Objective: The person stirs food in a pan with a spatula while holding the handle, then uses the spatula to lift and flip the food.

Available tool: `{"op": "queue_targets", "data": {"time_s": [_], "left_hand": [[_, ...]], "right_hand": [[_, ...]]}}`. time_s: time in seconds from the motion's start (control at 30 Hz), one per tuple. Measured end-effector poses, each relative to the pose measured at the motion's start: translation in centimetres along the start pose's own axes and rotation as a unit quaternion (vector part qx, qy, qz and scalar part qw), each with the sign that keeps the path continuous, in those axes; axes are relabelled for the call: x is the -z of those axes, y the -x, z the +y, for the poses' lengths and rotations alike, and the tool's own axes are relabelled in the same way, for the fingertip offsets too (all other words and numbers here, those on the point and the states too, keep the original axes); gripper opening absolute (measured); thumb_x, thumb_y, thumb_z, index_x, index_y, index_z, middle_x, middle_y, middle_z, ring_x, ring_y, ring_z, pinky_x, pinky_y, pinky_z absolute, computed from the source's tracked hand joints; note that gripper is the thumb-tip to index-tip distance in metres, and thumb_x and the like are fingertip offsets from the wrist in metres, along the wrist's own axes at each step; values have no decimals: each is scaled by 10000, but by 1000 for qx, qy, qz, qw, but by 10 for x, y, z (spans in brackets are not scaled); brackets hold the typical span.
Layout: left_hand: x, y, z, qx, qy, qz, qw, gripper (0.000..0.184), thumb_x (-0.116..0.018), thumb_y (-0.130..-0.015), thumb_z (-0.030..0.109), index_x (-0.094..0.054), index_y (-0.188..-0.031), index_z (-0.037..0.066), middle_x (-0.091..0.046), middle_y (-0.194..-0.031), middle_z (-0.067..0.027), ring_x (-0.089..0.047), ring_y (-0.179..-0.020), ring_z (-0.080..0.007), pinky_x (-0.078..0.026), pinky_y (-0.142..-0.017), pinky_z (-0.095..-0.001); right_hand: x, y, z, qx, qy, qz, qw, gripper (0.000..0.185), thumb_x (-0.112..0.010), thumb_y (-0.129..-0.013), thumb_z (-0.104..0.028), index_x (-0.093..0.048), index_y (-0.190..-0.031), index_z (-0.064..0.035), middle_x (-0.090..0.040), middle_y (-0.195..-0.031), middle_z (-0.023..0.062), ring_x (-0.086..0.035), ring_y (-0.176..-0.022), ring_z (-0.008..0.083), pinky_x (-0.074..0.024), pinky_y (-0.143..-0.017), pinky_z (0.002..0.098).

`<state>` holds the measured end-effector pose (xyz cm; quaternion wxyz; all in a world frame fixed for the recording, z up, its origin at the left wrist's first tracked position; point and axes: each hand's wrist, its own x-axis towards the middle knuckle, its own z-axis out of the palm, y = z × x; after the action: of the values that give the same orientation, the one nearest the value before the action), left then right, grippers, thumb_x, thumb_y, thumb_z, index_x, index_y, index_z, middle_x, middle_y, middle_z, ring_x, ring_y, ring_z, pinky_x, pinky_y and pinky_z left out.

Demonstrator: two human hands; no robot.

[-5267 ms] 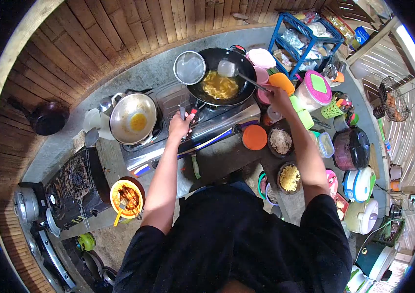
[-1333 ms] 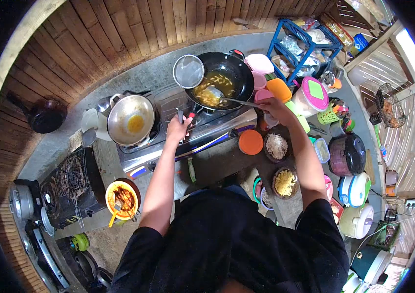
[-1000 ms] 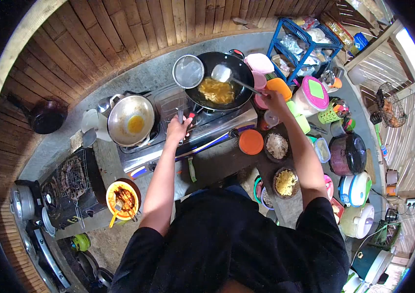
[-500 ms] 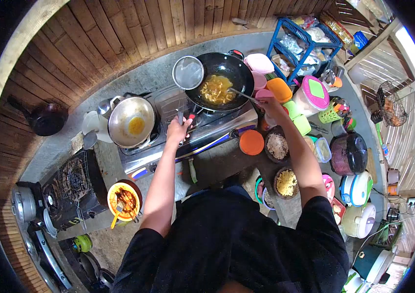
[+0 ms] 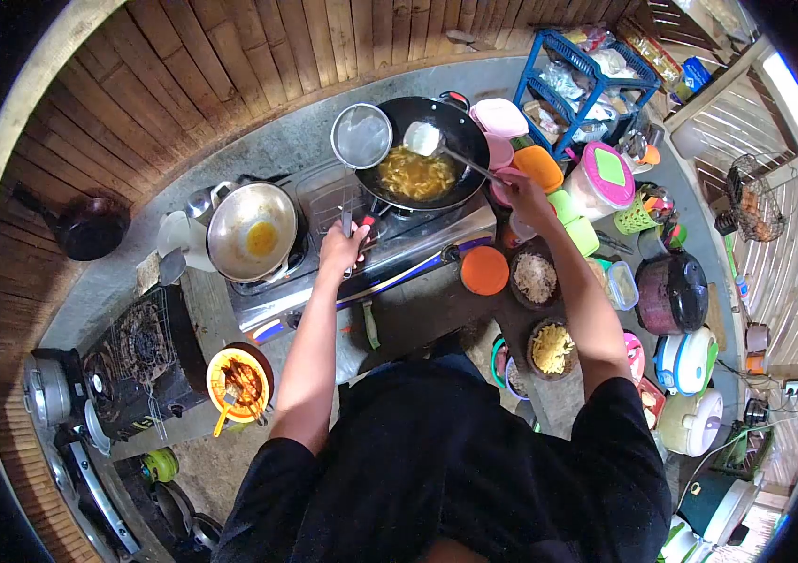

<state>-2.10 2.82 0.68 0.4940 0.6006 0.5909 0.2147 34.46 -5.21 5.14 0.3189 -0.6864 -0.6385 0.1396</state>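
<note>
My left hand point(image 5: 343, 249) is closed around the handle of a round mesh strainer point(image 5: 361, 136), whose bowl hangs at the left rim of the black wok. The wok's red-tipped handle also comes close to that hand. My right hand point(image 5: 523, 192) grips a long-handled spatula point(image 5: 422, 139), its pale blade raised at the back of the wok's inside. Yellowish pieces point(image 5: 416, 174) lie in bubbling oil in the black wok point(image 5: 465, 141), on the right burner. On the left burner is a metal pan point(image 5: 227, 235) with a little yellow oil.
An orange bowl point(image 5: 265, 375) of red sauce stands at the left, near a charred grill point(image 5: 141, 342). Right of the stove point(image 5: 390, 263) are an orange lid point(image 5: 484, 271), bowls of pale and yellow food point(image 5: 552, 349), plastic containers, a dark pot point(image 5: 671, 291) and a blue rack point(image 5: 563, 141).
The spatula blade has come up from the oil to the back of the wok. My right hand has shifted slightly, while my left hand and the strainer stay nearly in place.
</note>
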Motion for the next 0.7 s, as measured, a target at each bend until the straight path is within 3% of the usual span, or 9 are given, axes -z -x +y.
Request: {"op": "queue_targets", "data": {"time_s": [0.03, 0.1, 0.2, 0.43, 0.5, 0.53, 0.6, 0.7], "left_hand": [[0, 1, 2, 3, -1, -1, 1000, 282, -663, -861, 298, -525, -913, 57, -685, -749, -55, -612, -478, -152, -449, -417, -298], [0, 1, 2, 4, -3, -2, 1000, 283, -665, -860, 297, -527, -915, 56, -685, -749, -58, -615, -482, -152, -448, -415, -297], [-1, -1, -1, 2, 9, 0, 1000, 290, -668, -858, 300, -528, -910, 52, -687, -752, -64, -616, -483, -152, -447, -412, -296], [-1, -4, -5, -1, 8, 0, 1000, 295, -673, -854, 307, -528, -904, 55, -690, -756, -59, -617, -476, -157, -453, -419, -300], [-2, -4, -6, 3, 5, -2, 1000, 293, -673, -854, 306, -529, -904, 56, -691, -758, -57, -617, -475, -157, -455, -421, -301], [-2, -5, -6, 3, 4, -2, 1000, 291, -671, -856, 306, -529, -905, 57, -691, -759, -57, -617, -475, -156, -456, -421, -300], [-2, -5, -6, 5, 4, -1, 1000, 289, -669, -857, 307, -530, -906, 58, -692, -761, -56, -617, -475, -156, -458, -421, -300], [-1, -5, -6, 1, 3, -3, 1000, 286, -666, -859, 305, -529, -908, 58, -693, -761, -55, -617, -475, -154, -458, -417, -299]], "right_hand": [[2, 0, -4, 0, 0, 0, 1000, 217, -543, -913, -154, -643, -1044, -12, -625, -808, 135, -601, -715, 246, -466, -671, 363], [4, -2, -13, -6, 97, 59, 994, 219, -522, -904, -146, -637, -1042, -20, -637, -895, 221, -625, -838, 373, -485, -752, 445], [3, -3, -18, -78, 159, 45, 983, 228, -510, -892, -142, -629, -1046, -24, -643, -954, 225, -610, -913, 401, -488, -797, 471], [4, -3, 14, -51, 113, -26, 992, 226, -540, -884, -168, -637, -1044, -42, -648, -950, 219, -624, -910, 381, -493, -795, 454], [9, -1, 16, -87, 55, -117, 988, 203, -557, -891, -162, -652, -1031, -49, -664, -842, 139, -646, -796, 286, -493, -715, 393], [10, 0, 15, -88, 55, -116, 988, 203, -557, -891, -162, -652, -1031, -49, -664, -842, 139, -646, -796, 286, -493, -715, 393], [14, 2, 8, -127, -72, -181, 973, 212, -568, -892, -132, -657, -1055, -28, -607, -735, 33, -565, -681, 155, -451, -633, 315], [14, 3, -7, -175, -136, -202, 954, 240, -567, -899, -114, -644, -1094, 2, -541, -706, -20, -480, -650, 93, -410, -593, 274]]}}
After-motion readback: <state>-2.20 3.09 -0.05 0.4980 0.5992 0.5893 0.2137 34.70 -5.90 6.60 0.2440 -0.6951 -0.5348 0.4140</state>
